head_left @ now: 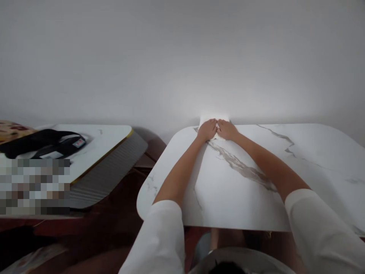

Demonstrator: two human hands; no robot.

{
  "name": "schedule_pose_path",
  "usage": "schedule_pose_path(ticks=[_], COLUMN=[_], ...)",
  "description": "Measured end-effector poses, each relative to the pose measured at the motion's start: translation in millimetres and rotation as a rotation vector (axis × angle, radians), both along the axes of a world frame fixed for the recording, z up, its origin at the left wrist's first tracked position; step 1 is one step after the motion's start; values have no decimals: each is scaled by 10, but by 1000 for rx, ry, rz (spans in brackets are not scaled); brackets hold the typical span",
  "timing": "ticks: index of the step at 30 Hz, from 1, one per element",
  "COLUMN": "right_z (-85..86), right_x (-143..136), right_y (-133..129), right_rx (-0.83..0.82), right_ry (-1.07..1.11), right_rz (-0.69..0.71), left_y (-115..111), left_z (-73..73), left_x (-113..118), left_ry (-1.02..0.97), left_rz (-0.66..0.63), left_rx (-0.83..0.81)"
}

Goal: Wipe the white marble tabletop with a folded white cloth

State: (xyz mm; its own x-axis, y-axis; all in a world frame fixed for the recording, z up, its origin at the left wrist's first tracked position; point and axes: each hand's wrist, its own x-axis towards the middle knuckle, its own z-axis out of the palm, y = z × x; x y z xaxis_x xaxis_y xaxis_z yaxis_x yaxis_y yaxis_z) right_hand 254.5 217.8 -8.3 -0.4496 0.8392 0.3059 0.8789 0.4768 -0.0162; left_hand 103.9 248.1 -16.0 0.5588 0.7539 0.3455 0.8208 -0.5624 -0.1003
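Left fingers (211, 124) and right fingers (222, 124) lie palm-down, tips nearly touching, on a white sheet (204, 119); whether they grip it cannot be told. Beneath them is the marbled counter (228, 198); just beyond them, the grey wall (182, 61).

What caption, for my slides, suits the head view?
Left hand and right hand side by side on white cloth or paper at the far edge of a white, grey-veined tabletop.
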Motion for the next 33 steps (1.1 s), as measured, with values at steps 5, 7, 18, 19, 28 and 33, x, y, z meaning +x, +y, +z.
schedule_pose_path(ticks=[5,7,18,19,28,33], right_z=[-59,-63,13,7,-54,-39], right_x=[289,352,237,255,965,1287], right_y=[-316,-549,-2208,-2350,-2926,-2413], right_rx=[-3,6,-13,-17,-4,11], right_ry=[6,17,28,37,52,7], right_rz=[-83,-98,84,108,125,70], left_y=[-227,-423,-2331,-2514,-3187,-2683], left_z=[10,16,91,99,264,252], left_x=[291,356,130,136,843,1206], left_ry=[-3,-8,-12,-13,21,-17], left_rz=[-109,-131,-22,-2,32,22], left_rx=[-17,-27,-111,-119,-206,-191])
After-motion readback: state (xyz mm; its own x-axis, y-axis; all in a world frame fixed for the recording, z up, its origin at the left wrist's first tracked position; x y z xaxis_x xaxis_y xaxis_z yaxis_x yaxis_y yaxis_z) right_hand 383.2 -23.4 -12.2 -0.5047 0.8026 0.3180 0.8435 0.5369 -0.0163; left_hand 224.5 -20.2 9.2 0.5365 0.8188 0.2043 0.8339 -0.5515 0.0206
